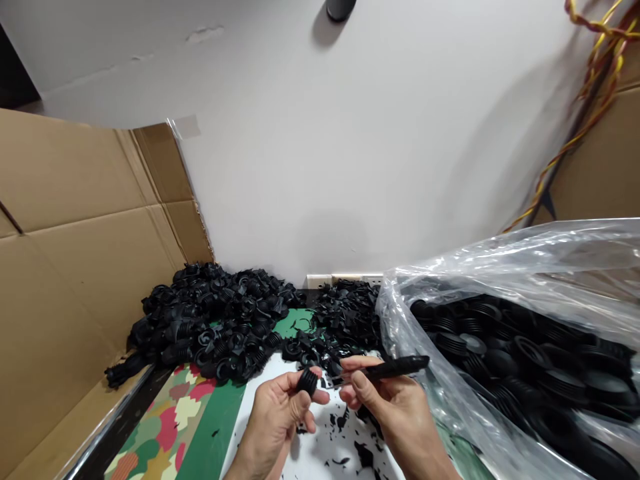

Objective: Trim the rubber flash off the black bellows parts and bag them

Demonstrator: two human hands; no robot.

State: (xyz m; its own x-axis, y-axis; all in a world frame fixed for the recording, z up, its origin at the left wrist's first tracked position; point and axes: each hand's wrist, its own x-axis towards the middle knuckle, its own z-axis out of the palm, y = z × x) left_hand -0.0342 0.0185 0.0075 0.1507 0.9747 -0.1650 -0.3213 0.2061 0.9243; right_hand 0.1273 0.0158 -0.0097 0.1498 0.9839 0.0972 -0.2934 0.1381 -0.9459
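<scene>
Between the thumb and fingers of my left hand (285, 407) is a small black ribbed rubber bellows (307, 381). My right hand (393, 403) is closed on a slim black-handled tool (403, 367) that looks like a craft knife. Its thin front end points left towards the bellows, and a small gap seems to lie between them; the exact tip is hard to make out. Below both hands, black rubber scraps (364, 455) are scattered over a white sheet (265, 393).
A large heap of black ribbed rubber parts (220, 320) lies at the left, beside a cardboard panel (90, 267). Black trimmings (347, 313) are piled before a power strip (320, 281) at the wall. At right, a clear plastic bag (400, 327) holds more black bellows (500, 363).
</scene>
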